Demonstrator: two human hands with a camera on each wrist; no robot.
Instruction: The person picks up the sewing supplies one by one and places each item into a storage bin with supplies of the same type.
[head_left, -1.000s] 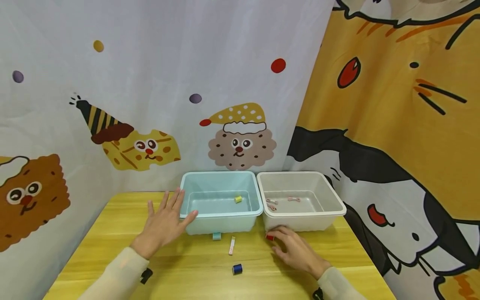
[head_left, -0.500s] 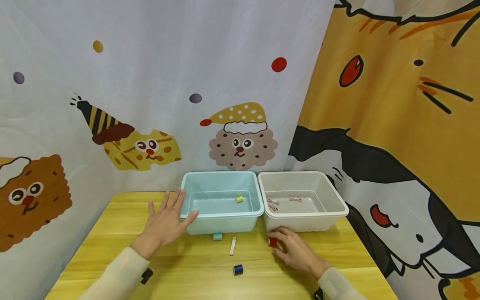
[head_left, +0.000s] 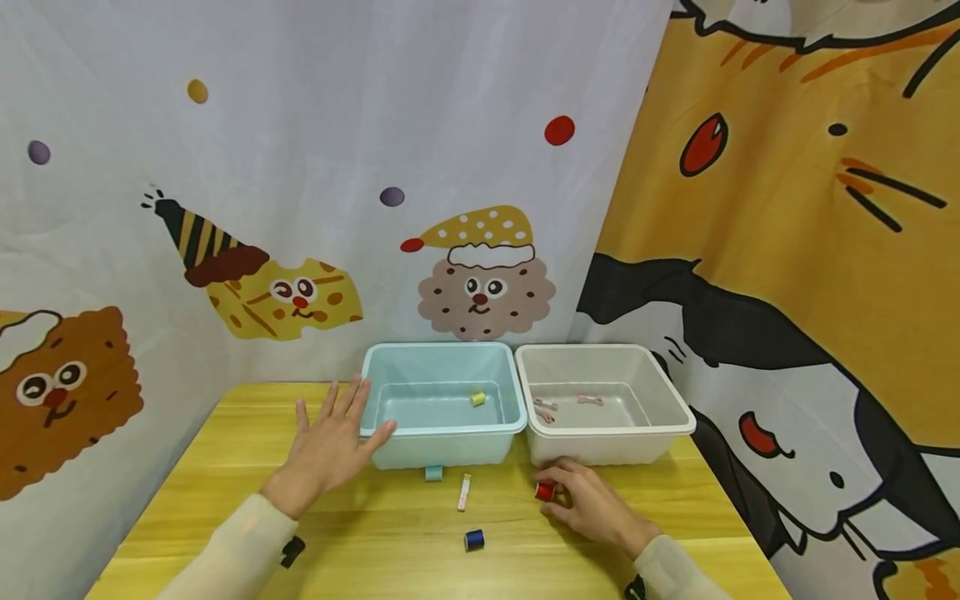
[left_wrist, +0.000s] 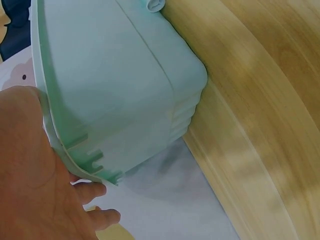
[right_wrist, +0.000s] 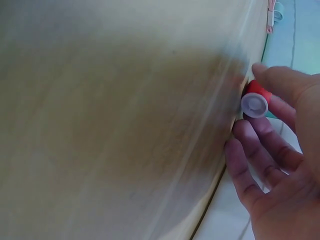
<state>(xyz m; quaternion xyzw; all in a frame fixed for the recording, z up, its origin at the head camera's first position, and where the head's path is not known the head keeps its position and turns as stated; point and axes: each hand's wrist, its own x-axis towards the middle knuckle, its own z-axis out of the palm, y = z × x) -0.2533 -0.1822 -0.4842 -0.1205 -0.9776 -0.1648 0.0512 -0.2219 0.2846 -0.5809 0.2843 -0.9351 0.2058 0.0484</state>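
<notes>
My left hand [head_left: 326, 446] rests with spread, straight fingers at the left end of the light blue bin [head_left: 442, 450]. In the left wrist view, the hand [left_wrist: 40, 170] lies against the rim of that bin [left_wrist: 110, 80]. In front of the white bin [head_left: 611, 446], my right hand [head_left: 592, 504] holds a red thread spool [head_left: 544, 492] between thumb and fingers, low at the tabletop. The right wrist view shows the white end of this spool [right_wrist: 255, 105]; the other fingers are bent loosely below it.
A blue spool [head_left: 474, 540], a small pale strip-like piece [head_left: 464, 492] and a light teal spool [head_left: 433, 473] lie on the wooden table [head_left: 360, 542]. A yellow spool [head_left: 477, 399] is in the blue bin; several pinkish bundles [head_left: 590, 400] are in the white one.
The red spool has come a little nearer to me, away from the white bin, along with the right hand's fingers. My left hand has stayed in place.
</notes>
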